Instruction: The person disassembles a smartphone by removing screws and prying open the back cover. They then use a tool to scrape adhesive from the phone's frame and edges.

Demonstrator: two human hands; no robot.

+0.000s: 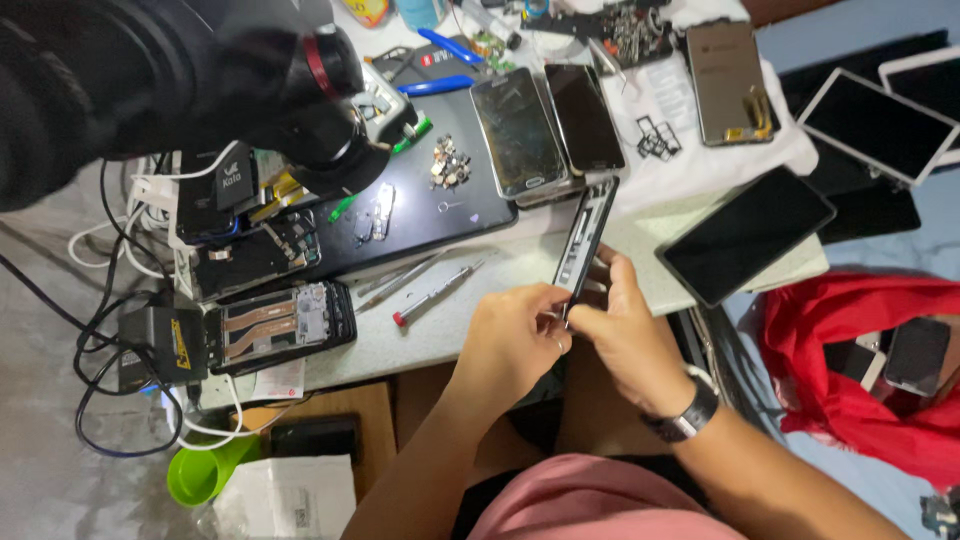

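**A:** What have you got in your hands?

**B:** You hold a thin black phone frame [585, 240] edge-on above the near edge of the white table [520, 265], its long side running away from you. Your right hand [625, 335] is closed around its lower end from the right. Your left hand [510, 340] meets it from the left, thumb and forefinger pinched tight at the frame's near end; whether they grip something small there, I cannot tell.

**A:** And around you?

**B:** Just left of your left hand lies a screwdriver with a red tip [437, 293], beside slim metal tools. Farther left sits an opened phone with copper strips [280, 325]. Beyond the frame, two phones [545, 125] lie side by side, next to a dark mat [420, 215] with a heap of small screws [450, 160]. To your right rests a black tablet [745, 235], and near right a red cloth [850, 370]. A black microscope head [200, 80] looms far left.
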